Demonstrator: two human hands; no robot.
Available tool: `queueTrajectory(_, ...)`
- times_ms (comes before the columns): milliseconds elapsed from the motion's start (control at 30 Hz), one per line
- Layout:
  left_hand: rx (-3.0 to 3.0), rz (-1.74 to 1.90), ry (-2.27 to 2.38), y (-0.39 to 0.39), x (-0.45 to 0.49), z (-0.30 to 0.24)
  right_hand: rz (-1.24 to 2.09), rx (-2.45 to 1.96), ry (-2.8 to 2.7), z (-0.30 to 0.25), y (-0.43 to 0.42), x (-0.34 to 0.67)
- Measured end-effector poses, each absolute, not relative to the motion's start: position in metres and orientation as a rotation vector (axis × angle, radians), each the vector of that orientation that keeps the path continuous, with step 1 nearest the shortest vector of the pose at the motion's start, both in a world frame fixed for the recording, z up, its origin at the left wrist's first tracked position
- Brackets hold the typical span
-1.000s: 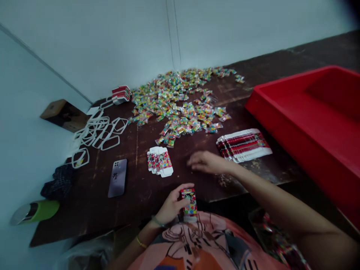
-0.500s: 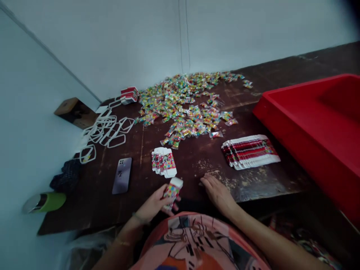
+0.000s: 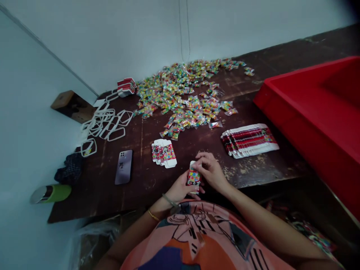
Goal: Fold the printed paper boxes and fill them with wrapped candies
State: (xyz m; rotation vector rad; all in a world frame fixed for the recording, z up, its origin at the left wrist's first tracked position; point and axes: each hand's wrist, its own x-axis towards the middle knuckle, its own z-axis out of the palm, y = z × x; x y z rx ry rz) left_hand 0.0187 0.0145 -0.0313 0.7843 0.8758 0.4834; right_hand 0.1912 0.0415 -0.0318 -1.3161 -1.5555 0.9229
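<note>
A small colourful printed carton (image 3: pixel 194 176) is held upright near the table's front edge. My left hand (image 3: pixel 180 188) grips its lower part from the left. My right hand (image 3: pixel 211 169) pinches the white flap at its top. Just to the left lies a small stack of flat printed cartons (image 3: pixel 164 153). A longer fanned row of red and white flat cartons (image 3: pixel 249 140) lies to the right. Behind them spreads a big heap of bright candy packets (image 3: pixel 187 95).
A red plastic bin (image 3: pixel 317 112) fills the right side. A phone (image 3: pixel 124 167) lies face down at left, with a green flask (image 3: pixel 50 193), a dark cloth (image 3: pixel 69 168) and white cardboard frames (image 3: pixel 105 123) beyond. A small box stack (image 3: pixel 126 86) sits by the wall.
My right hand has come back from the table surface to the carton. The left hand has lifted the carton upright, and both hands now meet on it.
</note>
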Motion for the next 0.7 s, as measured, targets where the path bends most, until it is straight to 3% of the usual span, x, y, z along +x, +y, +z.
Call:
queueTrajectory(100,0.804,0.522,0.921,0.013,0.016,-0.035,1.084,-1.234,-1.606,-0.035,0.023,0.190)
queueTrajectory(267,0.658,0.515,1.004,0.017,0.018,-0.039,1.654,-1.154,-0.882,-0.035,0.011,0.192)
queueTrajectory(367,0.700,0.473,1.007,0.020,0.019,-0.037,1.944,-1.037,-0.789,-0.034,0.016,0.192)
queueTrajectory(500,0.913,0.452,0.955,0.023,0.018,-0.032,1.873,-1.074,-1.133,-0.025,0.025,0.195)
queueTrajectory(700,0.841,0.549,0.978,0.030,0.019,-0.029,1.404,-1.010,-1.709,-0.006,0.036,0.205)
